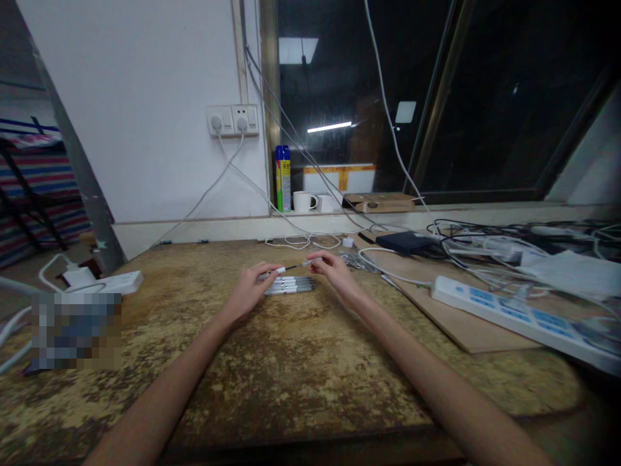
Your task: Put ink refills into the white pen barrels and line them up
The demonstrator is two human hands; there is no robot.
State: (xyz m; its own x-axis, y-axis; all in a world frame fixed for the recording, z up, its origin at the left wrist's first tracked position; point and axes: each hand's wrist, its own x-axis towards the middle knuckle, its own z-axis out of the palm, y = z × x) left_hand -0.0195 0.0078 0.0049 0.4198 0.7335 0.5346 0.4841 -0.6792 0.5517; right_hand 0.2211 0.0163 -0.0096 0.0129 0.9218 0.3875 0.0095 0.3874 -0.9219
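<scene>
My left hand (252,283) is closed on a white pen barrel (279,270). A thin dark pen refill (294,266) runs from the barrel's end to my right hand (332,272), whose thumb and fingers pinch its lighter far part. How deep the refill sits in the barrel is too small to tell. Just below my hands, several white and grey pens (291,285) lie side by side on the worn wooden table (291,375). Beyond my right hand is a small heap of shiny, clear-looking pieces (353,261), too small to make out.
A white power strip (514,317) and a brown board (451,317) lie at right, with tangled cables (490,259) behind. At left is another power strip (121,283) beside a blurred patch. On the windowsill stand a spray can (283,179) and a white mug (303,201).
</scene>
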